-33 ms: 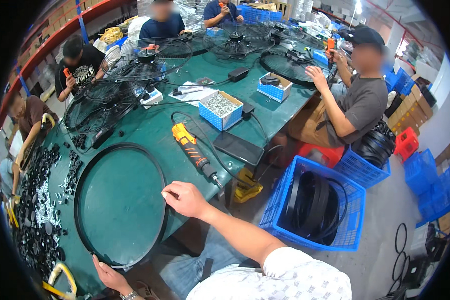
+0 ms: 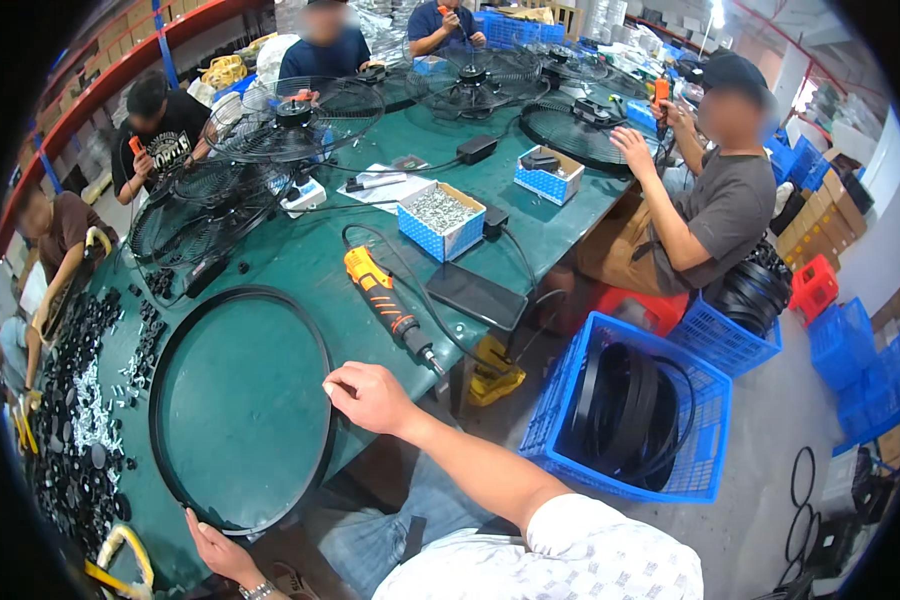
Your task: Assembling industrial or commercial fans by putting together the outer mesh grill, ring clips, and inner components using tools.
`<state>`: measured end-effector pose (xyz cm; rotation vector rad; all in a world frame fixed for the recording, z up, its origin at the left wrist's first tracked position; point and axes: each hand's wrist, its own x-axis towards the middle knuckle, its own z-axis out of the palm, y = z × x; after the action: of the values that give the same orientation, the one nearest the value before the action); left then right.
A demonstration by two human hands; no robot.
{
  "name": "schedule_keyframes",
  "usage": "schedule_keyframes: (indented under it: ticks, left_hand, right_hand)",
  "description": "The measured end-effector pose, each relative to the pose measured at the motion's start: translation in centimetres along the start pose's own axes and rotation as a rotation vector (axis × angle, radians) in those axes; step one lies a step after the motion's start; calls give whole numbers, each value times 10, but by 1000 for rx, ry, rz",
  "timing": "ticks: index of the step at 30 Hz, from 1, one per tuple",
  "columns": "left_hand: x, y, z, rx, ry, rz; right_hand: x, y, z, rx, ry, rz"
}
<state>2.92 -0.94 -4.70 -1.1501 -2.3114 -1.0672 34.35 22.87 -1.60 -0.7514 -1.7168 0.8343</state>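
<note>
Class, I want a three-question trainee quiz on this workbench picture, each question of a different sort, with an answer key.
1. True or false: both hands touch the large black ring lying flat on the green table.
2. Which thing lies nearest the right hand? A) the blue box of screws B) the orange and black electric screwdriver C) the white paper sheet
3. Fill in: the blue plastic crate on the floor holds more black ____.

Key
1. True: the left hand is at the ring's near edge, the right hand at its right edge.
2. B
3. rings
</note>
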Motion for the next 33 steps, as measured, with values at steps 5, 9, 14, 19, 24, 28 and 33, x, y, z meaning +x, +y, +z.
schedule_keyframes:
  ticks: [5,9,14,19,24,28,33]
  left_hand:
    - [0,3,-1,15,6,-17]
    - [-4,-6,-1,-9,17,-9]
    - [2,-7,1,-55,-38,-123]
    - [0,20,-12,-16,17,29]
    - [4,32,-7,36,117,108]
    - [7,15,2,-168,10,-25]
    - [-5,-1,0,-66,-46,-38]
  right_hand:
    - [0,2,0,-19,27,-43]
    - [-1,4,3,2,27,-20]
    - [-2,7,5,-3,84,-112]
    - [-4,8,3,-36,78,-136]
    - [-1,3,0,-41,34,-88]
    - [1,1,2,-20,38,-89]
    - [0,8,9,-53,4,26]
